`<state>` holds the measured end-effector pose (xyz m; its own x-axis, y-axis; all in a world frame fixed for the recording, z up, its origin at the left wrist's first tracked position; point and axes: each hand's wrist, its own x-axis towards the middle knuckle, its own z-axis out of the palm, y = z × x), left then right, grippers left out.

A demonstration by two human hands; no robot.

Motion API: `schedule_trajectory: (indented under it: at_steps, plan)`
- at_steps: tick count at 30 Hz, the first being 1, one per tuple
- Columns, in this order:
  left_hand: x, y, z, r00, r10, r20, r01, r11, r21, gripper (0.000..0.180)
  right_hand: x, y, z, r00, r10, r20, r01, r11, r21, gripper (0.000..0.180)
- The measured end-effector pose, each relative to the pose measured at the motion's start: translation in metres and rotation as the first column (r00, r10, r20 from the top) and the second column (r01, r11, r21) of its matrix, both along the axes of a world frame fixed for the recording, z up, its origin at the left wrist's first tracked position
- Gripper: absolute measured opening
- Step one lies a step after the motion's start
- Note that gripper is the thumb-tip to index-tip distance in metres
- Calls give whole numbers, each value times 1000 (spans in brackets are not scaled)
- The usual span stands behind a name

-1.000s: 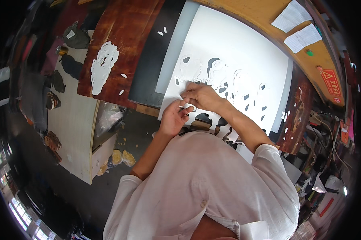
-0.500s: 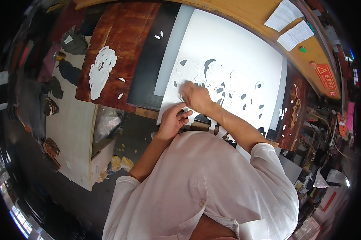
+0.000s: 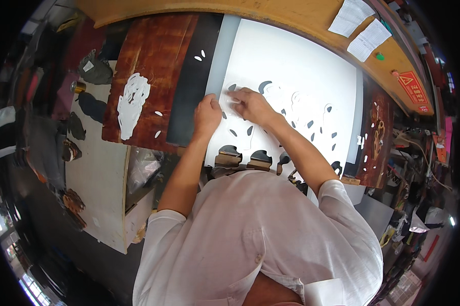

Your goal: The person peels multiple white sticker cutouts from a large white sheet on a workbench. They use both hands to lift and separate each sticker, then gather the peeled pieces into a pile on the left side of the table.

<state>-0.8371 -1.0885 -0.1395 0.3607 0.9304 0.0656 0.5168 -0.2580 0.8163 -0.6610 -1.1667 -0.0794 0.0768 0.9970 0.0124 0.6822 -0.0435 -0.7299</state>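
Both hands work on the white sheet (image 3: 311, 71), which lies flat on the bench with its left edge against the black strip (image 3: 191, 81) and its far edge below the yellow ledge (image 3: 270, 15). The left hand (image 3: 208, 113) presses down near the sheet's left edge, fingers curled; whether it pinches anything I cannot tell. The right hand (image 3: 254, 105) sits just beside it, a little farther onto the sheet, fingertips closed on what looks like a small white cut piece (image 3: 233, 99), though the pinch itself is too small to see clearly. Dark cut-outs (image 3: 311, 125) dot the sheet to the right of the hands and toward its near edge. To lift a piece cleanly, it seems best to keep the left hand flat and close to the cut line so the sheet cannot rise, and to peel low and slowly, since thin bridges between holes probably tear easily. Left of the black strip lies a brown board (image 3: 148, 61) with a white shape (image 3: 132, 102) on it.
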Motion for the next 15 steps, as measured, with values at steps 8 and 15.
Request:
schedule_trajectory:
  at_steps: [8,15]
  plan:
    - [15,38,0,985,-115,-127,61,926,-372,33,0,14,-13,973,86,216,-65,992,-105,25]
    - [17,20,5,981,-40,-189,31,998,-50,31,-12,13,13,935,201,293,-127,959,-254,16]
